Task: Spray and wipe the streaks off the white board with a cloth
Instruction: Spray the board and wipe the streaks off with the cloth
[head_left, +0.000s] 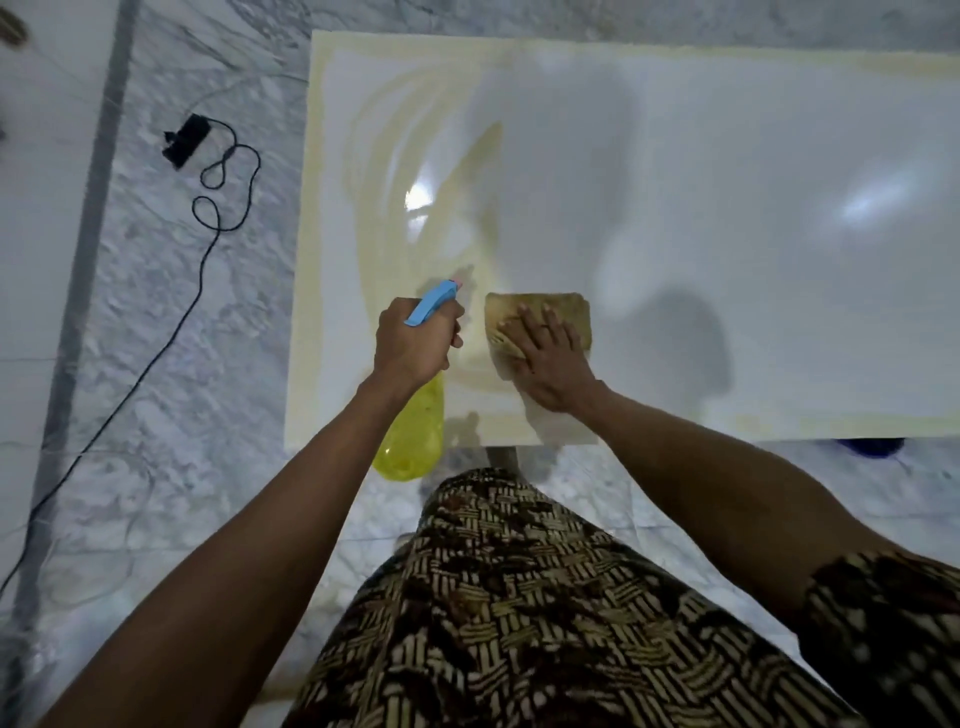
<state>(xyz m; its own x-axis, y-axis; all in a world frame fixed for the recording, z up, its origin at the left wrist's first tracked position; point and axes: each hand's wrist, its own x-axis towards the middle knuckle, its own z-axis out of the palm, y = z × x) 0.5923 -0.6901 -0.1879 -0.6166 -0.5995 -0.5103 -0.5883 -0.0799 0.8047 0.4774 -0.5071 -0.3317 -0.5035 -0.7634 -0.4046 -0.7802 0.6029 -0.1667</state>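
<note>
Near the front left corner of the white board (675, 234), which lies flat over a marble floor (156, 312), the right hand (553, 358) presses flat with straight fingers on a tan cloth (540, 312) spread on the board. Just beside it, the left hand (415, 338) grips a yellow spray bottle (413, 441) by its neck, the blue trigger head (431, 301) pointing across yellowish streaks (374, 182) on the board's left part. On the floor to the left lies a black cable (208, 208) with a small black box.
</note>
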